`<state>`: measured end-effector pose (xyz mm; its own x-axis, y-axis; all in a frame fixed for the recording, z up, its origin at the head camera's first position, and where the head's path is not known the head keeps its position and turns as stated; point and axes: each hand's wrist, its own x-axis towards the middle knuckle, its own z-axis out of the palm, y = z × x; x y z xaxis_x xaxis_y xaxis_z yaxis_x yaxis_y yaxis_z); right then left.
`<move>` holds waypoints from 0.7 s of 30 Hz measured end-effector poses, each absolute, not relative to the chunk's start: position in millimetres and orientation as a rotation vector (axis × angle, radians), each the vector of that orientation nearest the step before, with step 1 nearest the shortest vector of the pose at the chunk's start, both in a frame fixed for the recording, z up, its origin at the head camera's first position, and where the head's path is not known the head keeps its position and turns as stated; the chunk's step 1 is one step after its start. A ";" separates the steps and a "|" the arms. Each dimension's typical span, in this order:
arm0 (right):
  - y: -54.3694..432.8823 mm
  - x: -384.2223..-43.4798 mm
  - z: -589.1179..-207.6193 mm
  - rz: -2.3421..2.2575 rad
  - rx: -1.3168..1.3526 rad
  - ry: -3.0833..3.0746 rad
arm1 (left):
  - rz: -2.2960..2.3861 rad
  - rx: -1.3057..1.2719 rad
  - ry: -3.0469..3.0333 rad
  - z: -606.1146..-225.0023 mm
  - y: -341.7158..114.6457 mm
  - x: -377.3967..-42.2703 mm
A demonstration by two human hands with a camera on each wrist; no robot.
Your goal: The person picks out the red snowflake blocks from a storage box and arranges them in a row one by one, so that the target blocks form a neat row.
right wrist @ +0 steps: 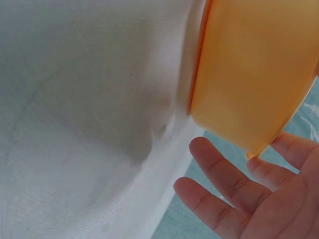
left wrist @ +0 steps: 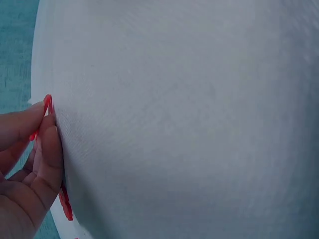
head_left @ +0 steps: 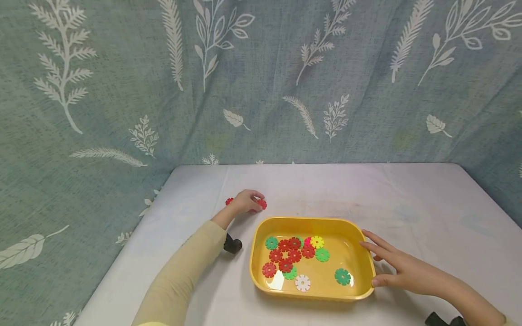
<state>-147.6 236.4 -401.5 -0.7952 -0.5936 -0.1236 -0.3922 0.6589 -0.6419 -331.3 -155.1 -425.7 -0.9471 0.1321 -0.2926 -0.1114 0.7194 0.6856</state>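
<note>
My left hand (head_left: pixel 246 202) is at the table's back left, behind the tray. It pinches a red notched plastic disc (head_left: pixel 262 204) between thumb and fingertip; the left wrist view shows that disc (left wrist: pixel 48 103) edge-on. Another red disc (head_left: pixel 229 201) lies just left of the hand, partly covered by it. At the yellow tray (head_left: pixel 311 222) my right hand (head_left: pixel 401 267) rests its spread, loosely bent fingers on the right rim. The right wrist view shows two fingers (right wrist: pixel 224 174) off the tray's wall (right wrist: pixel 254 69).
Inside the tray are several notched discs: a red cluster (head_left: pixel 294 256), green ones (head_left: pixel 322 254), a yellow one (head_left: pixel 317 242), a white one (head_left: pixel 302 283) and a lone green one (head_left: pixel 342 276). White cloth (head_left: pixel 440 208) covers the table; a patterned curtain (head_left: pixel 261 81) hangs behind.
</note>
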 end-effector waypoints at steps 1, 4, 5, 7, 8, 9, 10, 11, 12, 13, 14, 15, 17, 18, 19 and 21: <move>236.3 -147.8 -401.3 -0.878 -0.783 2.553 | 1.052 0.017 2.622 -426.2 -154.5 -330.8; 236.2 -148.1 -401.1 -0.875 -0.783 2.554 | 1.016 0.018 2.662 -426.7 -152.5 -328.5; 236.2 -148.1 -401.2 -0.876 -0.784 2.553 | 1.000 0.020 2.678 -426.6 -151.8 -327.7; 236.5 -148.1 -401.3 -0.877 -0.791 2.551 | 0.970 0.024 2.704 -426.1 -150.7 -326.5; 236.7 -148.0 -401.4 -0.877 -0.795 2.551 | 0.961 0.025 2.714 -425.7 -150.1 -325.7; 236.8 -148.0 -401.5 -0.877 -0.800 2.550 | 0.952 0.024 2.723 -425.4 -149.7 -325.2; 236.8 -148.0 -401.6 -0.878 -0.804 2.550 | 0.948 0.022 2.728 -425.2 -149.4 -324.8; 236.8 -147.9 -401.7 -0.880 -0.805 2.549 | 0.946 0.024 2.731 -425.0 -149.2 -324.5; 236.8 -147.9 -401.7 -0.880 -0.803 2.549 | 0.946 0.024 2.730 -424.8 -149.0 -324.3; 236.7 -148.0 -401.8 -0.879 -0.800 2.550 | 0.942 0.025 2.731 -424.7 -148.7 -324.0; 236.6 -148.0 -401.8 -0.878 -0.796 2.551 | 0.940 0.026 2.731 -424.7 -148.7 -323.6; 236.6 -147.9 -401.9 -0.878 -0.795 2.552 | 0.938 0.026 2.729 -425.0 -148.6 -323.6; 236.5 -147.8 -401.8 -0.877 -0.788 2.555 | 0.931 0.036 2.729 -425.3 -148.2 -323.4; 236.5 -147.8 -401.9 -0.875 -0.787 2.557 | 0.925 0.038 2.732 -425.6 -147.9 -323.1; 236.5 -147.7 -402.0 -0.875 -0.788 2.559 | 0.923 0.039 2.734 -425.9 -147.7 -322.9; 236.5 -147.5 -402.1 -0.878 -0.789 2.557 | 0.923 0.038 2.738 -426.6 -147.4 -322.5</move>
